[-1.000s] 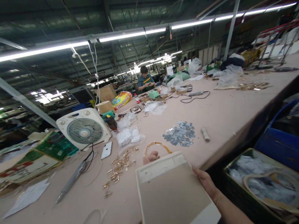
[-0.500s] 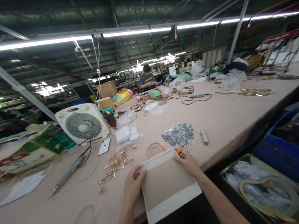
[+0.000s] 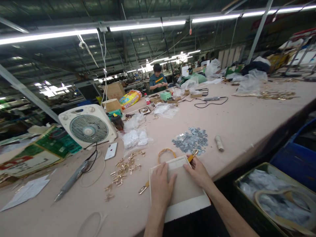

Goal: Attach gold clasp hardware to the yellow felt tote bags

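A beige handbag [image 3: 182, 187] with pale bands lies at the near table edge. Its yellow-orange handle [image 3: 167, 151] arches from the far edge. My left hand [image 3: 161, 184] rests flat on the bag's left part, thumb apart from the fingers. At the upper right corner my right hand [image 3: 197, 171] grips the bag's edge, thumb on top and fingers partly hidden beside a yellow tab with a gold clasp [image 3: 193, 155]. Another gold clasp [image 3: 142, 189] sticks out on the left. Gold metal fittings [image 3: 123, 169] lie left of the bag; small silver plates [image 3: 191, 141] are piled beyond it.
A white fan [image 3: 89, 128], a phone [image 3: 111, 151] and a grey pen-shaped electric tool [image 3: 71, 181] are on the left. A pale roll [image 3: 219, 143] lies right of the silver pile. Bins [image 3: 274, 197] stand below the right table edge. Another person [image 3: 158, 80] sits across the table.
My left hand has let go of the bag's left edge and now lies flat on top of it. The left clasp has come into view. My right hand stays at the corner.
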### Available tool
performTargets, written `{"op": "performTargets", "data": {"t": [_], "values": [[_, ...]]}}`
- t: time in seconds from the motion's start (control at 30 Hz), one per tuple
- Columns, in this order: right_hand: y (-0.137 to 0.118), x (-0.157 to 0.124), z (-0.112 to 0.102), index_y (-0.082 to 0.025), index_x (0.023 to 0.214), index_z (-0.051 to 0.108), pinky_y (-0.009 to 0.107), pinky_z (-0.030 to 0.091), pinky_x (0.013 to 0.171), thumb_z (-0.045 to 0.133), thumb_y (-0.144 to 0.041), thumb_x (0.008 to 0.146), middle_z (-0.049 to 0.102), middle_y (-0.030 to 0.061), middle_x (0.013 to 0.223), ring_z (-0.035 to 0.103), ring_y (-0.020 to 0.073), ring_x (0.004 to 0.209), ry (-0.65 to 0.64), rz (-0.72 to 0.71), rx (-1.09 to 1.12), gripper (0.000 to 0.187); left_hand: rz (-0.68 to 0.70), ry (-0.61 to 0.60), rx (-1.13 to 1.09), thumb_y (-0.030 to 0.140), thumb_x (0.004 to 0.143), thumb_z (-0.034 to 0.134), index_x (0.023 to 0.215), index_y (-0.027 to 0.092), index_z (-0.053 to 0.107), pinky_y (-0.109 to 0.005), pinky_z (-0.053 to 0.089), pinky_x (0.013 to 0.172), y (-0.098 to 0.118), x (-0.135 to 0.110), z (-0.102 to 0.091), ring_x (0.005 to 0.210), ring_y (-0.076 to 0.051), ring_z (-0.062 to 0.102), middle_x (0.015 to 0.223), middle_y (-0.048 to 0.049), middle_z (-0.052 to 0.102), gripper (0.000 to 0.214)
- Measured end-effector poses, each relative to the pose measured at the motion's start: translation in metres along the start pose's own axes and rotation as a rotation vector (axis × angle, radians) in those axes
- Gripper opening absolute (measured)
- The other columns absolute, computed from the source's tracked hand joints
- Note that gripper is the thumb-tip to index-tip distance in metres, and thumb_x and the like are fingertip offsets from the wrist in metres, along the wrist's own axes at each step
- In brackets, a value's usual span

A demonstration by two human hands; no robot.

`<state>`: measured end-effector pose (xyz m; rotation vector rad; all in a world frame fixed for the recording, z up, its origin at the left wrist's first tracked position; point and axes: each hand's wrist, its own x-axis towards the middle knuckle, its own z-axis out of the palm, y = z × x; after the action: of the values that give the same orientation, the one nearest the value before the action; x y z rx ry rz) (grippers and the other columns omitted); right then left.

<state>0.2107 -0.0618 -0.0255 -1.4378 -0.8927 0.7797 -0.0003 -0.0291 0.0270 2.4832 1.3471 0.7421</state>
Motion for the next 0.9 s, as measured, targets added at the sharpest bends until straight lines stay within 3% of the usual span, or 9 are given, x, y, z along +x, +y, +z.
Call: {"op": "performTargets", "data": {"t": [0.3,0.4,0.53,0.6,0.7,0.77,0.9], "values": [[0.0,0.006,-0.004,-0.02,0.134,0.058,0.048,0.056,0.108,0.063,-0.037,0.086,0.065,0.0146,0.138,0.068,0.0297,0.122,-0.024,-0.116,-0.226,0.052,-0.094,-0.038,0.108,0.045,0.091,0.073,0.138,0.025,0.065,-0.053,0.048,0.106,0.005,0.01,-0.002,0.13,-0.036,0.055,0.147,-0.0084,0.064,0.052],[-0.009,0.008,-0.007,-0.02,0.135,0.059,0.052,0.053,0.109,0.063,-0.033,0.086,0.064,0.0145,0.136,0.064,0.0308,0.125,0.008,-0.24,-0.406,0.051,-0.089,-0.045,0.13,0.046,0.092,0.073,0.138,0.026,0.065,-0.054,0.049,0.104,0.003,0.013,-0.003,0.13,-0.036,0.055,0.147,-0.0083,0.064,0.051],[-0.031,0.008,-0.007,-0.023,0.148,0.051,0.059,0.038,0.121,0.064,-0.022,0.086,0.056,0.013,0.148,0.045,0.0328,0.144,0.068,-0.5,-0.641,0.064,-0.069,-0.008,0.126,0.044,0.091,0.074,0.137,0.025,0.065,-0.053,0.049,0.104,0.001,0.012,0.002,0.126,-0.035,0.056,0.146,-0.0083,0.065,0.051],[-0.043,0.007,-0.003,-0.027,0.146,0.056,0.059,0.034,0.123,0.061,-0.017,0.089,0.056,0.0102,0.15,0.039,0.0319,0.149,0.003,-0.631,-0.72,0.058,-0.052,0.021,0.119,0.043,0.09,0.076,0.135,0.023,0.067,-0.052,0.05,0.103,0.0,0.009,0.004,0.123,-0.034,0.057,0.144,-0.0085,0.066,0.05],[-0.056,0.007,0.007,-0.03,0.122,0.072,0.059,0.027,0.125,0.06,-0.016,0.094,0.059,0.005,0.148,0.037,0.0316,0.15,-0.145,-0.728,-0.815,0.034,-0.038,0.06,0.088,0.04,0.09,0.077,0.127,0.025,0.07,-0.05,0.051,0.099,0.0,0.008,0.003,0.119,-0.033,0.059,0.136,-0.0075,0.069,0.041],[-0.059,0.009,0.015,-0.032,0.111,0.076,0.062,0.022,0.124,0.061,-0.019,0.098,0.061,0.0026,0.147,0.036,0.0327,0.15,-0.239,-0.7,-0.856,0.024,-0.039,0.065,0.049,0.038,0.092,0.075,0.119,0.027,0.072,-0.047,0.051,0.095,-0.002,0.011,0.0,0.114,-0.031,0.061,0.126,-0.0061,0.072,0.029],[-0.061,0.015,0.023,-0.036,0.117,0.076,0.061,0.022,0.122,0.063,-0.029,0.101,0.068,0.002,0.136,0.049,0.029,0.14,-0.384,-0.555,-0.819,0.022,-0.043,0.001,-0.054,0.033,0.093,0.073,0.104,0.026,0.072,-0.041,0.05,0.091,-0.004,0.023,-0.007,0.102,-0.026,0.063,0.109,-0.0042,0.071,0.014]]}}
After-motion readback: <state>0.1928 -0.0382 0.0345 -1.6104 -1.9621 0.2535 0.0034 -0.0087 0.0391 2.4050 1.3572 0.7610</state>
